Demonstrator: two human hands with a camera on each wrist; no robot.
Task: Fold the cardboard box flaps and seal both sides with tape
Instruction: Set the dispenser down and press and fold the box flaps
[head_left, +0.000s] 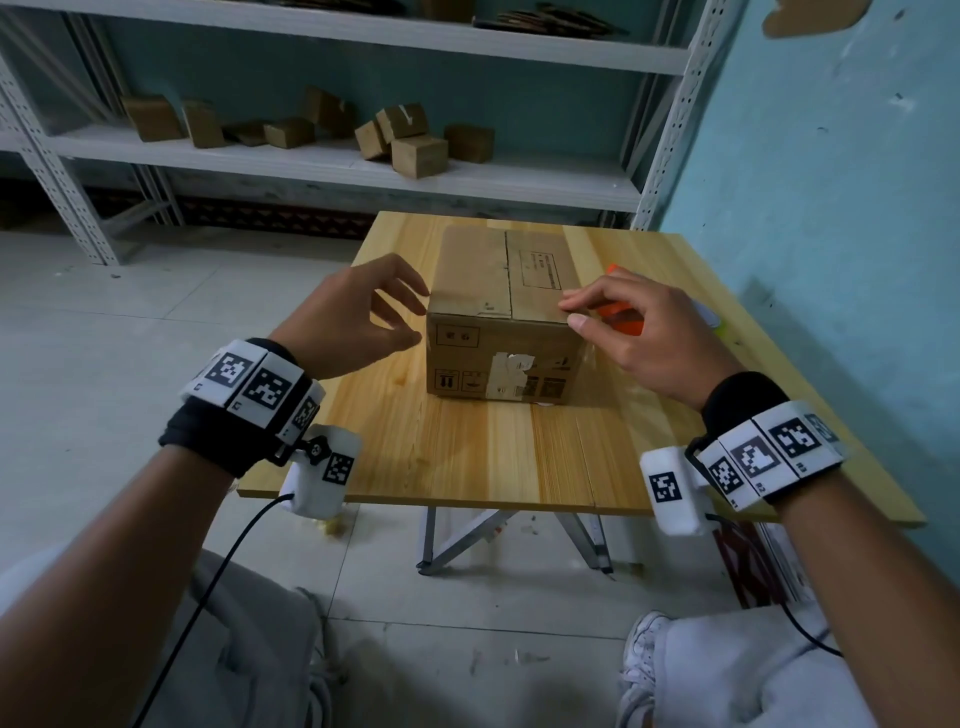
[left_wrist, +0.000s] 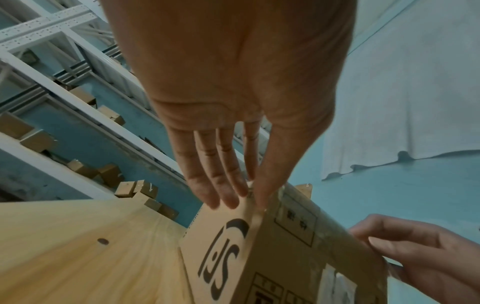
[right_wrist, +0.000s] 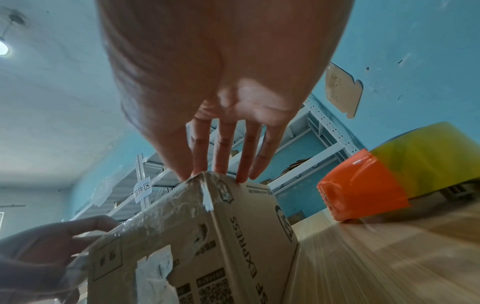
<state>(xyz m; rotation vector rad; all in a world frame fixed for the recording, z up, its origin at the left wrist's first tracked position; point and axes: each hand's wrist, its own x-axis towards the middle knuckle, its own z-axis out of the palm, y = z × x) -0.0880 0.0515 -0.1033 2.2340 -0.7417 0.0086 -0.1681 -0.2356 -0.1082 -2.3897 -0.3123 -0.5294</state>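
Observation:
A brown cardboard box stands on the wooden table, its top flaps folded flat with a seam down the middle. My left hand hovers at the box's left top corner with fingers spread and relaxed, its fingertips at the left edge of the box. My right hand rests its fingertips on the near right top corner of the box, where clear tape is wrinkled. An orange tape dispenser with a yellowish roll lies on the table to the right, partly hidden behind my right hand in the head view.
Grey metal shelving behind the table holds several small cardboard boxes. A teal wall runs close along the table's right side. The table's near edge lies between my wrists, with tiled floor and my knees below.

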